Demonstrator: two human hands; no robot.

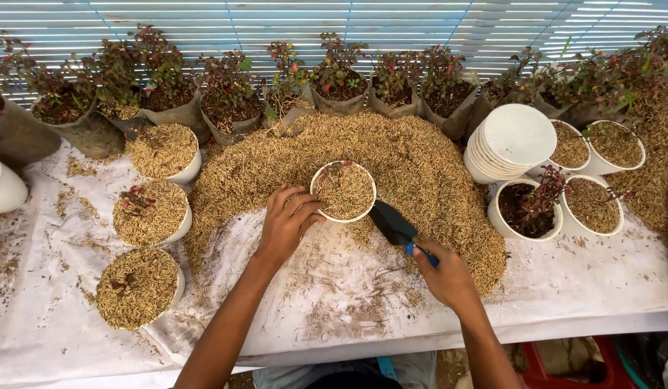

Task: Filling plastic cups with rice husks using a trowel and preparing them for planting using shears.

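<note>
The left hand (285,225) rests its fingers curled against the near rim of a white pot (343,190), steadying it where it sits in the hollow of a big curved heap of rice husk (427,169) on the bench (586,288). The pot is filled to the brim with husk, and a small red-leaved seedling pokes out near its far edge. The right hand (447,275) is closed around the blue handle of a small black trowel (393,223), whose blade points toward the pot and lies just beside its right rim, low over the white sheet; whether any husk sits on the blade cannot be told. The step in hand looks like topping up or levelling the husk around the seedling. As the pot seems full, the next move probably calls for a light touch with the trowel, so the husk is not spilled and the small plant is not buried or bent. To the left stand three filled pots (152,213), well apart from the hands; to the right are a stack of empty white pots (512,140) and a pot of dark soil (525,209) with a seedling. A row of bagged plants (229,97) lines the far edge.
</note>
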